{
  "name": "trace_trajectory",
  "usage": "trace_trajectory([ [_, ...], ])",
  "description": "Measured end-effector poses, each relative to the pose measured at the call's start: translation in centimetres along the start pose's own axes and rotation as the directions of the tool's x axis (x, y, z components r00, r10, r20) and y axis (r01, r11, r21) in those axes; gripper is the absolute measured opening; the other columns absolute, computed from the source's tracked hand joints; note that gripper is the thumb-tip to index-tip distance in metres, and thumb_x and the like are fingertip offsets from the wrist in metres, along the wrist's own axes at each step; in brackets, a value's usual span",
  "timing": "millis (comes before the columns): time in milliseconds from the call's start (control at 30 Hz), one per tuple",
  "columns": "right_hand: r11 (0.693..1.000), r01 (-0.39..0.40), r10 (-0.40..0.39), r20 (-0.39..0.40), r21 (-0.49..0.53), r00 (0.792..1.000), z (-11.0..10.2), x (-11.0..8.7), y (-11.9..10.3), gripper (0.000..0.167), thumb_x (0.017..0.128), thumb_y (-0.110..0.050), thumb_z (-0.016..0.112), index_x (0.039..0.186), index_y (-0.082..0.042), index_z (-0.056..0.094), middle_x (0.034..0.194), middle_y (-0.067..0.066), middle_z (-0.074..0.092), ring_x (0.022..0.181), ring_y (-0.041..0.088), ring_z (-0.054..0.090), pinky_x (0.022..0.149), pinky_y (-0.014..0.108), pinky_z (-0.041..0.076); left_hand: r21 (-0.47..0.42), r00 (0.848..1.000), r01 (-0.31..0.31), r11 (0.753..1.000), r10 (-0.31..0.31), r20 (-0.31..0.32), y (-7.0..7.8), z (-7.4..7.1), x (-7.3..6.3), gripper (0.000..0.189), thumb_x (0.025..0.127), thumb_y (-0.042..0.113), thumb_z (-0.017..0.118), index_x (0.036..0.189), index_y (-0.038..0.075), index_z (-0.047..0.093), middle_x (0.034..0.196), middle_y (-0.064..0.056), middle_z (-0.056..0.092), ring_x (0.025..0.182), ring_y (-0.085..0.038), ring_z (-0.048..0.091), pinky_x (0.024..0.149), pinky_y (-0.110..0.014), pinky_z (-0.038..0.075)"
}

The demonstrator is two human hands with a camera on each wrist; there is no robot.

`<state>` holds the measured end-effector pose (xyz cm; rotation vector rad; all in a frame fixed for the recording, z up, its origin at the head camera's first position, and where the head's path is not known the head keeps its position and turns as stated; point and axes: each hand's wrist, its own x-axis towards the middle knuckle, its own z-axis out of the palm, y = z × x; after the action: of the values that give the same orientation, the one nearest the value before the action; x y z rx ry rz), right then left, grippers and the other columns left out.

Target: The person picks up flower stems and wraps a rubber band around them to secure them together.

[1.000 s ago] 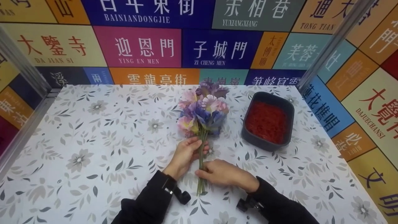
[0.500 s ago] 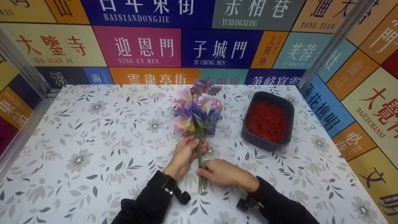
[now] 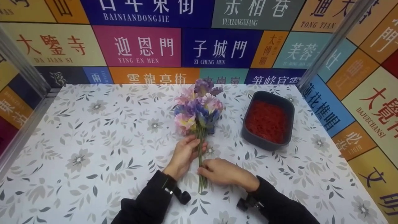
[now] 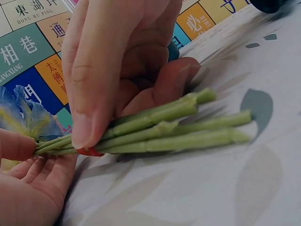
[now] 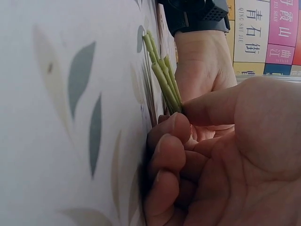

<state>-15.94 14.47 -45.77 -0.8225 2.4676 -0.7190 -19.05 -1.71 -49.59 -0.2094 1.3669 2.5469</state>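
A bunch of artificial flowers (image 3: 200, 107) in purple, pink and blue lies toward the back of the table in the head view, its green stems (image 4: 178, 134) pointing at the person. My left hand (image 3: 183, 155) holds the stems just under the blooms, thumb on top. Lower down, my right hand (image 3: 222, 174) pinches them between thumb and fingers. A red band (image 4: 89, 151) circles the stems at the right thumb, as the left wrist view shows. Past the right fingers (image 5: 171, 127), the cut stem ends stick out in the right wrist view. The band's far side is hidden.
A dark grey tub (image 3: 245, 137) filled with a mass of thin red bands (image 3: 267, 121) stands right of the flowers. A white cloth (image 3: 93, 130) with a leaf and flower print covers the table. Panels with large characters (image 3: 220, 48) rise behind and at both sides.
The flower heads have swung left, then slightly back to the right, and the stem ends have shifted a little. Both hands stay almost in place on the stems.
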Motion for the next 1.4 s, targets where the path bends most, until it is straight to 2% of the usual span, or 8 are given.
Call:
trace_trajectory([
  [333, 0.998, 0.016, -0.016, 0.004, -0.055, 1.000, -0.5, -0.6, -0.1, 0.027, 0.105, -0.037, 0.054, 0.087, -0.017, 0.060, 0.070, -0.008, 0.054, 0.063, 0.011, 0.053, 0.059, 0.032, 0.044, 0.003, 0.999, 0.053, 0.999, -0.053, 0.003, 0.8, 0.0, -0.3, 0.046, 0.102, 0.000, 0.053, 0.144, -0.012, 0.040, 0.135, -0.028, 0.052, 0.118, -0.033, 0.061, 0.103, -0.038, 0.050],
  [533, 0.992, -0.011, 0.021, 0.075, -0.129, 0.997, -2.6, -2.3, -0.8, 0.029, 0.105, -0.044, 0.052, 0.104, -0.019, 0.066, 0.076, -0.010, 0.058, 0.067, 0.010, 0.056, 0.063, 0.035, 0.048, 0.067, 0.986, 0.120, 0.991, -0.127, 0.109, 3.6, 0.6, -1.2, 0.056, 0.105, 0.010, 0.052, 0.151, -0.009, 0.027, 0.157, -0.026, 0.032, 0.146, -0.037, 0.032, 0.119, -0.049, 0.028],
  [700, 0.985, 0.010, 0.011, 0.124, -0.171, 0.992, -4.8, -4.0, -1.2, 0.036, 0.106, -0.049, 0.048, 0.121, -0.020, 0.065, 0.081, -0.011, 0.064, 0.074, 0.009, 0.061, 0.071, 0.036, 0.050, 0.169, 0.983, 0.139, 0.976, -0.157, 0.096, 6.5, 0.7, -2.3, 0.070, 0.103, 0.022, 0.058, 0.157, -0.004, 0.021, 0.167, -0.016, 0.013, 0.154, -0.034, 0.009, 0.119, -0.064, 0.014],
  [833, 0.989, 0.077, -0.062, 0.116, -0.128, 0.991, -6.4, -5.2, -1.1, 0.047, 0.107, -0.050, 0.044, 0.134, -0.016, 0.061, 0.108, -0.003, 0.071, 0.095, 0.012, 0.067, 0.085, 0.040, 0.054, 0.160, 0.987, 0.088, 0.983, -0.108, 0.123, 8.5, 0.8, -3.3, 0.075, 0.104, 0.027, 0.058, 0.159, 0.000, 0.016, 0.168, -0.015, 0.008, 0.154, -0.035, 0.004, 0.116, -0.069, 0.013],
  [967, 0.986, 0.130, -0.122, 0.074, -0.107, 0.990, -8.0, -6.1, -0.8, 0.053, 0.108, -0.050, 0.041, 0.145, -0.015, 0.053, 0.139, 0.003, 0.060, 0.127, 0.019, 0.058, 0.104, 0.047, 0.047, 0.186, 0.985, -0.059, 0.981, 0.028, 0.169, 10.4, 1.3, -4.9, 0.070, 0.106, 0.035, 0.053, 0.160, 0.004, 0.020, 0.167, -0.015, 0.014, 0.153, -0.036, 0.012, 0.119, -0.063, 0.016],
  [1033, 0.985, 0.144, -0.140, 0.045, -0.100, 0.989, -8.7, -6.5, -0.7, 0.053, 0.108, -0.049, 0.042, 0.150, -0.017, 0.048, 0.149, 0.002, 0.052, 0.137, 0.020, 0.049, 0.110, 0.049, 0.042, 0.205, 0.972, -0.156, 0.966, 0.112, 0.208, 11.2, 1.7, -5.7, 0.066, 0.107, 0.039, 0.048, 0.159, 0.006, 0.024, 0.167, -0.011, 0.018, 0.153, -0.031, 0.016, 0.120, -0.059, 0.018],
  [1167, 0.975, 0.217, -0.219, -0.041, -0.051, 0.975, -9.8, -7.2, -0.5, 0.051, 0.108, -0.038, 0.048, 0.156, -0.020, 0.039, 0.157, -0.001, 0.042, 0.144, 0.020, 0.040, 0.114, 0.049, 0.037, 0.187, 0.919, -0.304, 0.934, 0.236, 0.314, 12.6, 2.1, -7.4, 0.066, 0.108, 0.050, 0.037, 0.159, 0.009, 0.027, 0.166, -0.003, 0.023, 0.153, -0.020, 0.019, 0.121, -0.055, 0.020],
  [1400, 0.909, 0.409, -0.416, -0.259, -0.081, 0.872, -10.1, -7.4, -0.7, 0.063, 0.103, -0.009, 0.058, 0.160, -0.013, 0.030, 0.166, 0.007, 0.021, 0.152, 0.027, 0.020, 0.121, 0.031, 0.019, 0.185, 0.814, -0.490, 0.852, 0.371, 0.448, 14.4, 2.3, -9.9, 0.090, 0.099, 0.073, 0.028, 0.162, 0.009, 0.015, 0.167, -0.004, 0.019, 0.154, -0.020, 0.017, 0.122, -0.053, 0.016],
])
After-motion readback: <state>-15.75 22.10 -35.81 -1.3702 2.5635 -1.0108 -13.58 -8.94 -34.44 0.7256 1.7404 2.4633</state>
